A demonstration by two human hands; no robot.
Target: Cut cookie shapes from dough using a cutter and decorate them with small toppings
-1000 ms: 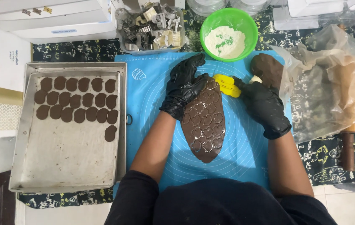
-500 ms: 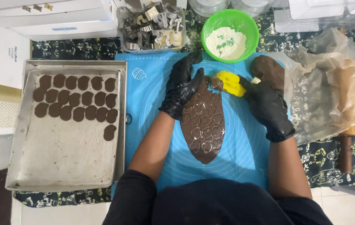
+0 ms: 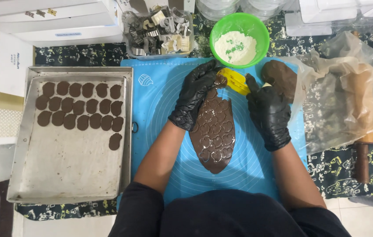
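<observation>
1. Both hands are in glossy black gloves, working at the far end of a long oval sheet of dark chocolate dough (image 3: 215,136), matte and stamped all over with heart-shaped outlines.
2. The left hand (image 3: 195,94) lies on the top left edge of that sheet, fingers curled, fingertips pinching what looks like a small cut piece of dough — it is too small to be sure.
3. The right hand (image 3: 267,109) grips a bright yellow plastic cutter (image 3: 234,81), holding it tilted just beyond the dough's far tip, right next to the left fingertips.
4. Under both hands spreads a smooth blue silicone mat (image 3: 160,114) printed with faint circles.
5. Just past the right hand sits a rounded lump of spare dough (image 3: 280,77), touching crinkled clear plastic wrap (image 3: 340,96).
6. Straight ahead of the hands: a green bowl (image 3: 239,24) of white flour.
7. Beyond the left hand, a clear tub of metal cutters (image 3: 158,33).
8. Well to the left of the left hand, a dull metal baking tray (image 3: 70,175) holds rows of cut brown cookies (image 3: 79,109).
9. Far right of the right hand, a wooden rolling pin (image 3: 364,127) lies half under the plastic.
</observation>
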